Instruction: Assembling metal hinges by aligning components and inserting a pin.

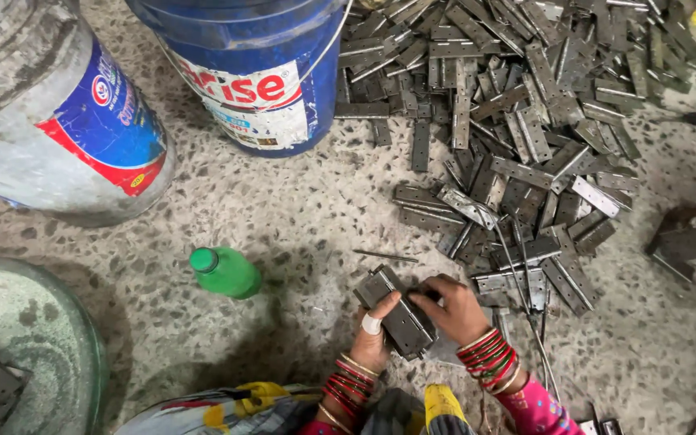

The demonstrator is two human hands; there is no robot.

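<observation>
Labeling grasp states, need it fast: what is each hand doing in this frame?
Left hand: closed on the stack of metal hinges, thumb bandaged.
Right hand: fingers curled over the same stack, gripping its right side.

Open floor [283,209]: between bottle and buckets.
Blocked right: hinge pile [517,121].
Blocked top: 2 buckets [259,72].
Near left: green bottle [225,272].

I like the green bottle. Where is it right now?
In the head view the green bottle lies on the floor, left of the left hand, below the blue bucket.
</observation>
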